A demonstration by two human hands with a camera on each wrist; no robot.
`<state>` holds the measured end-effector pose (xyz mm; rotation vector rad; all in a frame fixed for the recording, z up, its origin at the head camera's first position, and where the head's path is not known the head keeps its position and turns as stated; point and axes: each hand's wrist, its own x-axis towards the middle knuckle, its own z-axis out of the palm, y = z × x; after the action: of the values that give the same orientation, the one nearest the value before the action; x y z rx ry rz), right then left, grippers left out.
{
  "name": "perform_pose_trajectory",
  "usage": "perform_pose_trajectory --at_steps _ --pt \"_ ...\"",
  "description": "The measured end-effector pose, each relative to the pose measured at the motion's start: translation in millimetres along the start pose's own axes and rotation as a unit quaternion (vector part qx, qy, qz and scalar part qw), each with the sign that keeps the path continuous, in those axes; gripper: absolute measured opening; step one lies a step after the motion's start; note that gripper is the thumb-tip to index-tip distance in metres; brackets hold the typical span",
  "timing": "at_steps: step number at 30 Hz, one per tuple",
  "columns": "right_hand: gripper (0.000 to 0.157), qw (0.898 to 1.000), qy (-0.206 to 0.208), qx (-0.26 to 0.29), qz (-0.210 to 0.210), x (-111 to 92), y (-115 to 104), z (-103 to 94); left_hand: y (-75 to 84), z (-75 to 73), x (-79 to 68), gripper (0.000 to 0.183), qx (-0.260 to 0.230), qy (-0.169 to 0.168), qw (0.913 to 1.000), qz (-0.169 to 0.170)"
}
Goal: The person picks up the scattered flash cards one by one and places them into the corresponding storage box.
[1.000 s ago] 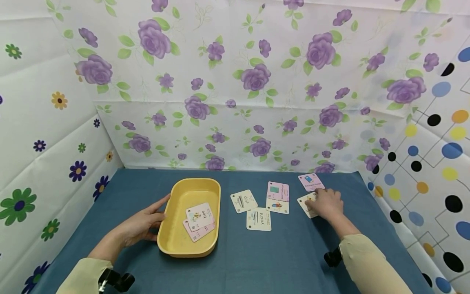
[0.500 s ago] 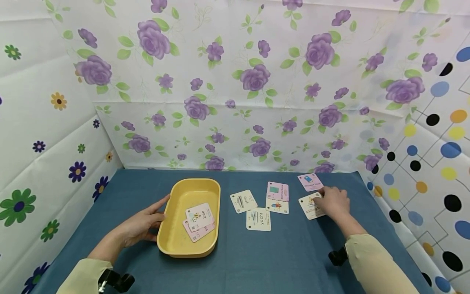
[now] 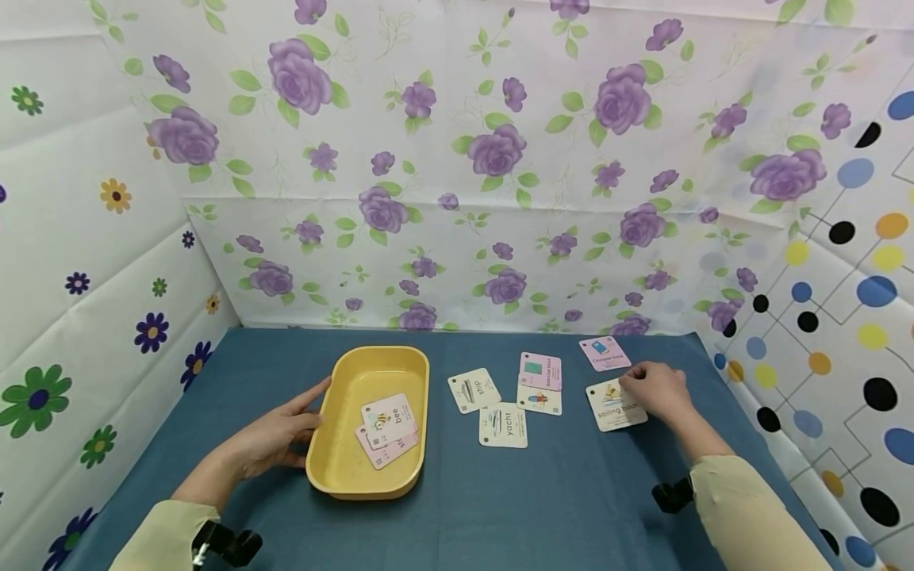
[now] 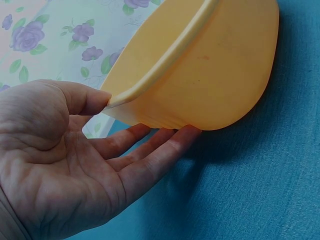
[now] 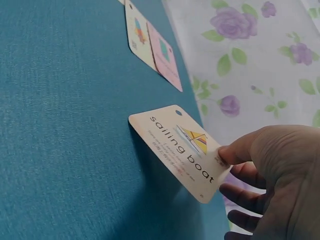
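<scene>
My left hand [image 3: 267,440] touches the outer side of a yellow plastic tray [image 3: 317,468], its fingers fairly straight. In the left wrist view the thumb tip meets the tray's rim, while the other fingertips press the wall lower down. Inside the tray lie a "bee" flashcard [image 3: 389,420] and a pink card [image 3: 389,456] partly under it. My right hand [image 3: 658,390] pinches a "sailing boat" flashcard [image 5: 175,150] at one edge. That card is tilted, with a shadow on the cloth beneath it.
Left of the right hand lie a ship card [image 3: 474,390], a yacht card [image 3: 503,432], and a pink exercise book card [image 3: 540,369] overlapping a cream card [image 3: 539,403]. A pink Chinese book card [image 3: 605,361] lies behind. Patterned cloth walls [image 3: 457,262] border the blue cloth [image 3: 500,507].
My right hand has moved right and slightly nearer with the sailing boat flashcard, uncovering its picture and words. The left hand and tray have stayed in place.
</scene>
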<state>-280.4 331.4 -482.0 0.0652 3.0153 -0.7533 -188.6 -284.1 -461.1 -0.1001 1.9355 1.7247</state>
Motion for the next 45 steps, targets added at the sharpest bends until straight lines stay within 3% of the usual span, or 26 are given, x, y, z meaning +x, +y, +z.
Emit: perform_pose_trajectory --at_steps 16,24,45 --pt "0.031 1.0 -0.016 0.022 -0.009 -8.2 4.5 -11.7 0.4 -1.6 2.4 0.073 -0.003 0.002 1.0 -0.001" --pt "0.039 0.998 -0.012 0.056 0.027 -14.3 -1.6 -15.9 -1.1 -1.9 3.7 0.071 -0.012 0.003 0.9999 -0.004" --pt "0.046 0.995 0.003 0.093 0.029 -18.1 -24.1 -21.4 -2.1 -0.4 2.6 0.07 -0.014 0.01 0.9998 -0.005"
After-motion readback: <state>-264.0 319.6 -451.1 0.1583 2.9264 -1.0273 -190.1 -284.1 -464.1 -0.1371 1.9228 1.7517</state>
